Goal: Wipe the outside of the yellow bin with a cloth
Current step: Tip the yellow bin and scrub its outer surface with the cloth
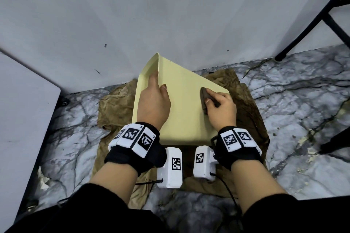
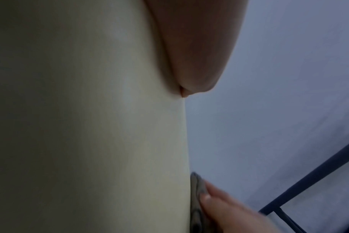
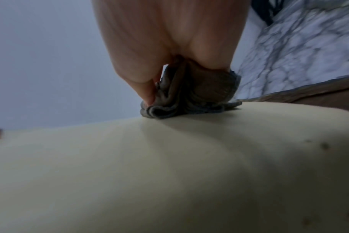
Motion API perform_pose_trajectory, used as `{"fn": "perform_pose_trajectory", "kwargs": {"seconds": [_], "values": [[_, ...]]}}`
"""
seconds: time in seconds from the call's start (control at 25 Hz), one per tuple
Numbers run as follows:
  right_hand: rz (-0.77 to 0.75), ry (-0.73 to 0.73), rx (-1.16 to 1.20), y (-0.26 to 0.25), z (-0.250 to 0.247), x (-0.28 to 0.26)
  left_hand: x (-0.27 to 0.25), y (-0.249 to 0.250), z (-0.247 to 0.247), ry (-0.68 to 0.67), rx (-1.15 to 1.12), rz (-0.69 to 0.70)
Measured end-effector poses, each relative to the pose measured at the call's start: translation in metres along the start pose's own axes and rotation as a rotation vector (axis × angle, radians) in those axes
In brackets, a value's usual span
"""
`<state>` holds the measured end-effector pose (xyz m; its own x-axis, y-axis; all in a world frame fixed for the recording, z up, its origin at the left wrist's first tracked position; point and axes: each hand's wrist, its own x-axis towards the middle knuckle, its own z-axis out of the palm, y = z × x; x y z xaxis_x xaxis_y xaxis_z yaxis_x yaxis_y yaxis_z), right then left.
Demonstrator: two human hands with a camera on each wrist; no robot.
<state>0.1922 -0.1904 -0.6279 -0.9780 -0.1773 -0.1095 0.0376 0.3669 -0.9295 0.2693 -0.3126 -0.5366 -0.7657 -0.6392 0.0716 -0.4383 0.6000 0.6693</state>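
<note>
The yellow bin [image 1: 181, 115] lies tilted on its side, one broad outer face turned up. My left hand [image 1: 153, 98] holds it at the left edge, with the thumb on the upper face and the forefinger along the rim; the other fingers are hidden. My right hand [image 1: 221, 106] grips a folded grey-brown cloth [image 1: 204, 98] and presses it on the upper face near the far right corner. The right wrist view shows the cloth [image 3: 189, 97] bunched under my fingers against the bin [image 3: 169, 173]. In the left wrist view the cloth [image 2: 197, 197] touches the bin's [image 2: 90, 126] face.
A crumpled brown towel [image 1: 117, 108] lies under the bin on the marble floor [image 1: 303, 100]. A grey wall stands right behind the bin. A white panel [image 1: 22, 109] closes the left side. Black metal legs [image 1: 306, 24] stand at the right.
</note>
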Motion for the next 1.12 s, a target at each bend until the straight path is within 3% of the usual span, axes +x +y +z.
{"fn": "perform_pose_trajectory", "kwargs": {"seconds": [0.24,0.48,1.12], "values": [[0.156,0.038,-0.110,0.035,-0.019,0.004,0.003,-0.007,0.000,-0.007,-0.018,-0.009],[0.220,0.061,-0.064,0.022,-0.015,-0.007,0.004,-0.012,-0.001,-0.020,-0.009,-0.034],[-0.300,-0.102,0.001,-0.051,0.032,-0.030,-0.001,0.003,0.001,-0.018,0.014,-0.035]]}}
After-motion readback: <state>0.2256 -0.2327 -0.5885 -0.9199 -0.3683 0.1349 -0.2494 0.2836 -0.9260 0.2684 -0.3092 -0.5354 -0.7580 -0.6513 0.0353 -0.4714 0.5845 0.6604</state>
